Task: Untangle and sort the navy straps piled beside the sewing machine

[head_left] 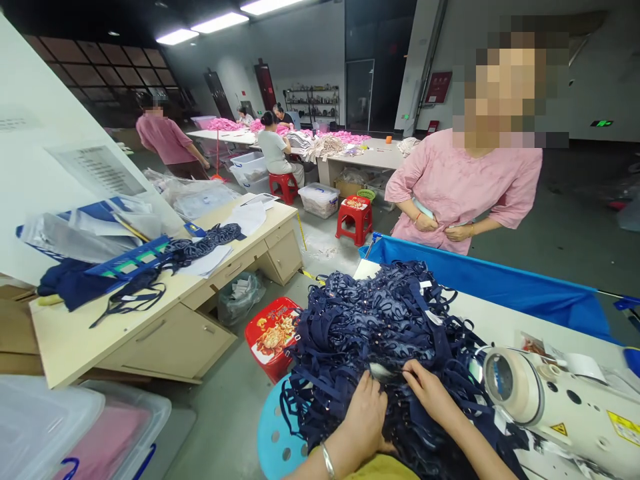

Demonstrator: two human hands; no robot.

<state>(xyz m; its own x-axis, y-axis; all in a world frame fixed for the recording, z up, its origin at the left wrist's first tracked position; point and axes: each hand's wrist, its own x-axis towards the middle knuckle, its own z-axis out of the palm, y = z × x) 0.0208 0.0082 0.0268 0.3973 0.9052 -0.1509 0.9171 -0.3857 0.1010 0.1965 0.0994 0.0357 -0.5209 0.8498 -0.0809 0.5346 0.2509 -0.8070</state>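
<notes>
A large heap of navy bras [370, 310] with thin straps and patterned cups lies in front of me, spilling toward my lap. My left hand [364, 410], with a bangle on its wrist, is closed on the edge of one navy bra. Close by on the right, my right hand [429, 390] pinches a dark part of the same piece. Between the fingertips a pale, blurred patch [383, 371] shows, perhaps a label; I cannot tell. Small white tags [434, 318] stick out of the heap.
A white sewing machine [555, 393] stands at the right. Behind the heap hangs a blue cloth bin [480, 273], with a person in pink [465, 180] beyond it. Red stool [273, 337] and turquoise stool [275, 427] are left of the heap, near a cream desk [150, 333].
</notes>
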